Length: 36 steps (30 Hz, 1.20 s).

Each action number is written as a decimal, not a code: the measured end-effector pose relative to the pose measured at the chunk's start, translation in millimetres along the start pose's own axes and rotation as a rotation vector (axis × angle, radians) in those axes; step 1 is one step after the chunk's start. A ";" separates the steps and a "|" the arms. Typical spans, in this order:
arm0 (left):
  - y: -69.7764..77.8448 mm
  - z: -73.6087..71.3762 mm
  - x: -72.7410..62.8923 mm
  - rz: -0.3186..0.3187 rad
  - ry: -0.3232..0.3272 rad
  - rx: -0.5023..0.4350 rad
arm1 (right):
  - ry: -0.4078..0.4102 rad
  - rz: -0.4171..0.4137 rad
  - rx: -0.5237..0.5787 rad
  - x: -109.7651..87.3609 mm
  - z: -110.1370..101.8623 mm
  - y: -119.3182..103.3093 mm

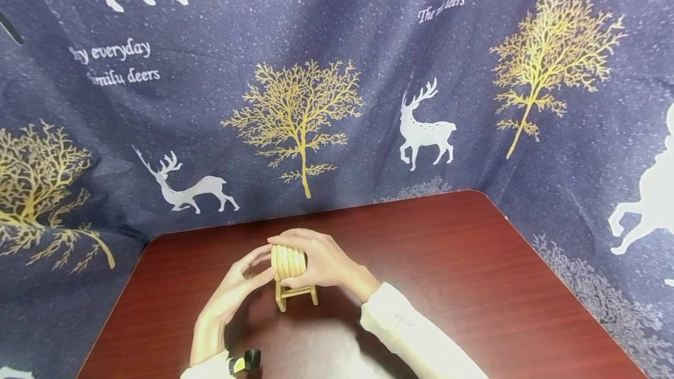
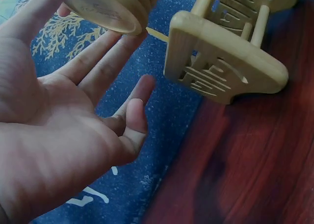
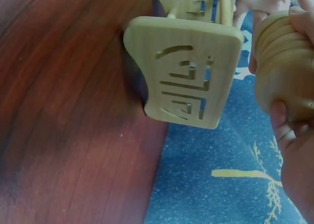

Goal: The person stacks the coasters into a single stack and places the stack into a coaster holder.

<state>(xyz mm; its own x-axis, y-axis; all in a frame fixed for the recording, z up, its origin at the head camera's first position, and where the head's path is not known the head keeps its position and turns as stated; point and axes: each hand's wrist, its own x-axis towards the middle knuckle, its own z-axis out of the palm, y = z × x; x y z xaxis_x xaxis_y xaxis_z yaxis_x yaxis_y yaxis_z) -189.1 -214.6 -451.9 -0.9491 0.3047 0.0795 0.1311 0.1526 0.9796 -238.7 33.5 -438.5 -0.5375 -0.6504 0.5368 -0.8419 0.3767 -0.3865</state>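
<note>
A stack of round wooden coasters [image 1: 289,261] is held sideways above a small wooden coaster rack [image 1: 298,293]. My right hand [image 1: 325,261] grips the stack from the right, fingers over the top and thumb below. On the other end, my left hand [image 1: 226,295] pinches the rim between thumb and fingertips; its ring and little fingers stay off the wood. The flat face of the end coaster [image 2: 103,11] shows in the left wrist view. Cut-out slots mark the rack's side panel [image 3: 189,74], seen beside the stack in the right wrist view.
The rack stands on a reddish-brown wooden table [image 1: 421,256]. Behind and around it hangs a dark blue cloth [image 1: 337,28] printed with white deer and golden trees. A black strap with a small device [image 1: 246,361] sits at the left wrist.
</note>
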 end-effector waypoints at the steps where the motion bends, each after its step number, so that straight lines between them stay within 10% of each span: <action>1: -0.3 -0.5 -0.3 -0.003 -0.004 0.001 | -0.001 0.001 -0.004 -0.3 0.9 0.2; 36: -21.9 -8.6 0.7 -0.149 -0.082 -0.005 | -0.094 0.049 0.045 -16.7 32.7 18.1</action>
<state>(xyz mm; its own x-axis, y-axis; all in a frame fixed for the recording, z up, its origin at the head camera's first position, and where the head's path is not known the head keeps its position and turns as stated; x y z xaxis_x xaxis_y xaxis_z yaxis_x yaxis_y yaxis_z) -195.1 -225.8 -471.6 -0.9315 0.3543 -0.0822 -0.0115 0.1973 0.9803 -243.4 29.6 -479.0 -0.5694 -0.6914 0.4447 -0.8103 0.3809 -0.4454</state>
